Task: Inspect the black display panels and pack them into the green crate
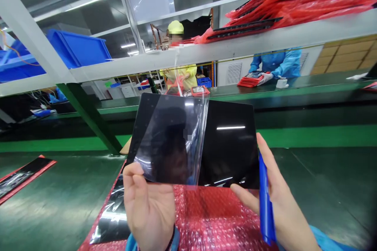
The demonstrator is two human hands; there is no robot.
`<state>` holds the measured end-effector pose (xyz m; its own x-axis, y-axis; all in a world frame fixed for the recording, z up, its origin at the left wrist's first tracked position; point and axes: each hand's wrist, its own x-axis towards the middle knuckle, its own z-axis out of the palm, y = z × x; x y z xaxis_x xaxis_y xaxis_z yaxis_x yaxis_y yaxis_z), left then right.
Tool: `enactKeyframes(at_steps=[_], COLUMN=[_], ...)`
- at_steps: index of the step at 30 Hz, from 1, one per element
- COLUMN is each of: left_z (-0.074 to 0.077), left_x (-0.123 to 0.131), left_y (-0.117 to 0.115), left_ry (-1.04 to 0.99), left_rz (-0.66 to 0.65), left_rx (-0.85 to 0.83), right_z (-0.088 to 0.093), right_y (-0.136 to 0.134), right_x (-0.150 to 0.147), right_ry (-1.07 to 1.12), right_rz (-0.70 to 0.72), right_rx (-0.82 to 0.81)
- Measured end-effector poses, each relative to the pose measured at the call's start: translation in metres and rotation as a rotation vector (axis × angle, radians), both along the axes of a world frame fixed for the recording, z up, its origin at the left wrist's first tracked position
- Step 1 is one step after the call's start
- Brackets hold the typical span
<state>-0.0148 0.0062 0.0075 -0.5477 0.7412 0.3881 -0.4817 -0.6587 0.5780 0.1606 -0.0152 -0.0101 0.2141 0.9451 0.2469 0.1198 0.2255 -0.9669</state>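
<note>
A glossy black screen panel is held up in front of me, tilted so it reflects the ceiling lights. A clear plastic film lies over its left part, with a loose, curled edge near the middle. My left hand pinches at the lower left corner, thumb and fingers on the film. My right hand grips the right edge of the panel, thumb at the bottom. A blue pen is also tucked in my right hand, pointing down. Below the panel lies red bubble wrap.
Another black panel lies on the bubble wrap, and a dark strip on red wrap is at far left. A green post and shelf beam stand ahead. Two co-workers are across the line. Red-wrapped pieces sit overhead.
</note>
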Motion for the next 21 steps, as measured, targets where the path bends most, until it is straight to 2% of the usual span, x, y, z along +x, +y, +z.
enactKeyframes(at_steps=[5, 11, 17, 21], left_z=[0.003, 0.003, 0.003, 0.001], left_x=[-0.009, -0.021, -0.023, -0.025], left_y=[0.009, 0.027, 0.035, 0.042], left_ry=[-0.021, -0.101, -0.128, -0.061], left_rz=[-0.01, 0.013, -0.031, -0.012], left_rx=[-0.066, -0.173, -0.237, -0.207], right_z=[0.003, 0.012, 0.006, 0.012], right_y=[-0.007, -0.021, -0.02, -0.011], right_x=[0.005, 0.006, 0.019, 0.025], right_ry=[0.032, 0.286, 0.282, 0.278], right_rz=[0.139, 0.325, 0.289, 0.22], right_rx=[0.032, -0.037, -0.109, -0.082])
